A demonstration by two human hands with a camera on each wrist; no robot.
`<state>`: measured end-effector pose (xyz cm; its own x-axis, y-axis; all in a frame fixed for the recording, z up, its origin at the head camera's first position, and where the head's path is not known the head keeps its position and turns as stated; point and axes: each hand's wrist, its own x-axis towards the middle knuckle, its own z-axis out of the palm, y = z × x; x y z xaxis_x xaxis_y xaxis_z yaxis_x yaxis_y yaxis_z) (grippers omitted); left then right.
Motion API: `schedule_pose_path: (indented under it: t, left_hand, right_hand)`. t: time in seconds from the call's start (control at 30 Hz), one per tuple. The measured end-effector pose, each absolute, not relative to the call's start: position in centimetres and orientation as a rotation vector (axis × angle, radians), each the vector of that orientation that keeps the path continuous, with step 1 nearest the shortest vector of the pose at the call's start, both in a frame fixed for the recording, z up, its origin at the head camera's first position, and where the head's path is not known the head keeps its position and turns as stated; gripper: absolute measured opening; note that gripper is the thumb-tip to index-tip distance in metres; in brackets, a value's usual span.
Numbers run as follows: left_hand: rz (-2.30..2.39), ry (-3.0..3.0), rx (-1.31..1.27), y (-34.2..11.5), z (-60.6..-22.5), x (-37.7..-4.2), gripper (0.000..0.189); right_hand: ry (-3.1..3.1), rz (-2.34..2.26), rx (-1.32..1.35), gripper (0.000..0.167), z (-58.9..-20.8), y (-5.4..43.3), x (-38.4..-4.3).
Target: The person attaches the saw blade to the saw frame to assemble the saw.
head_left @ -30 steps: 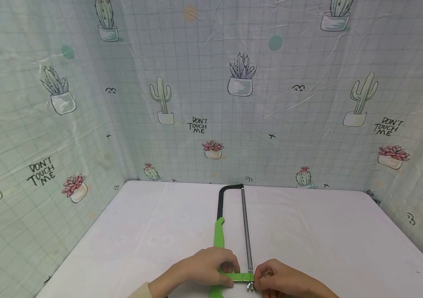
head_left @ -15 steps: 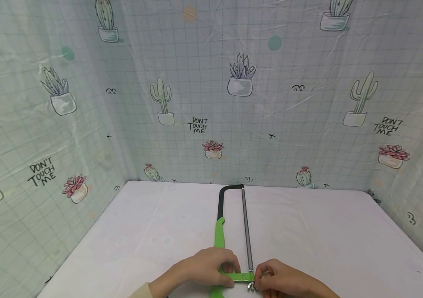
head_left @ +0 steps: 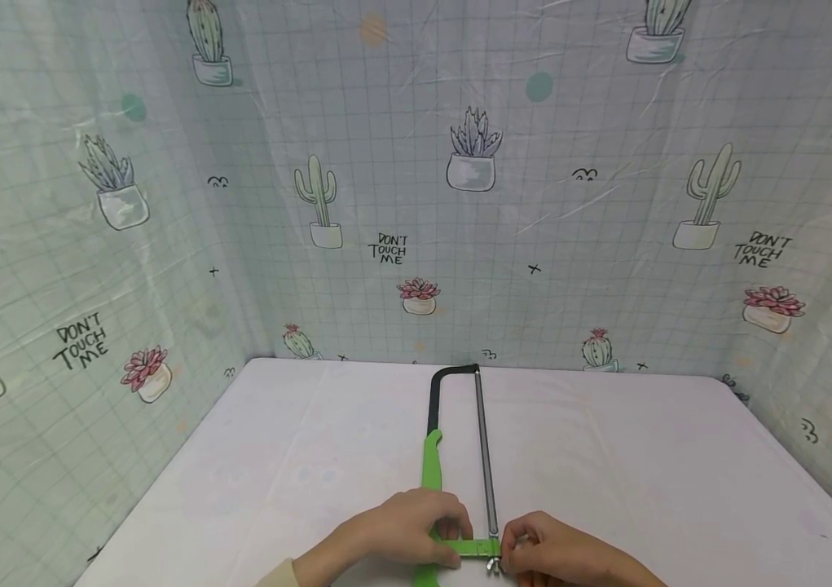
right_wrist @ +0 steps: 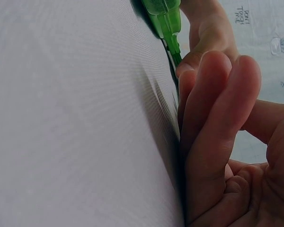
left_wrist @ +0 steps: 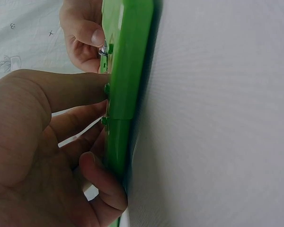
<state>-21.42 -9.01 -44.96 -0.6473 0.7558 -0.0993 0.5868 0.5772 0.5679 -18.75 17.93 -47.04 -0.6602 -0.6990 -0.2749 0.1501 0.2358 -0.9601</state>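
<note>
A hacksaw point(head_left: 433, 461) lies flat on the white table, its green handle towards me and its black front frame pointing away. The grey blade point(head_left: 486, 456) runs along its right side. My left hand point(head_left: 416, 526) holds the green rear of the frame, thumb and fingers bent about its cross arm; the left wrist view shows the fingers against the green body point(left_wrist: 130, 61). At the arm's right end, a silver wing nut point(head_left: 494, 565) sticks out. The curled thumb and forefinger of my right hand point(head_left: 551, 550) pinch at its right side. In the right wrist view, these fingertips are partly hidden.
White cloth covers the table point(head_left: 643, 465) on both sides of the saw. Behind it and to the sides hangs a pale curtain point(head_left: 416, 204) printed with cacti and potted plants.
Both hands and the hacksaw stay in nearly the same place. The head view shifts very slightly.
</note>
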Motion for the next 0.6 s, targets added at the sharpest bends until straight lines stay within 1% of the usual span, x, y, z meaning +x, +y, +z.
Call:
schedule_pose_path:
  t: [0.1, 0.33, 0.6]
  left_hand:
    - [0.709, 2.484, 1.094, -8.96, -44.86, -21.34, 0.019]
    - [0.702, 2.491, 1.095, -8.91, -44.66, -21.26, 0.019]
    - [0.705, 2.487, 1.1, -8.92, -44.5, -21.18, 0.019]
  right_hand:
    - [1.803, -1.511, -0.506, 0.022, -47.05, 17.89, -18.72]
    - [1.803, -1.512, -0.494, 0.013, -47.03, 17.88, -18.64]
    - [1.801, -1.514, -0.497, 0.015, -46.92, 17.89, -18.55]
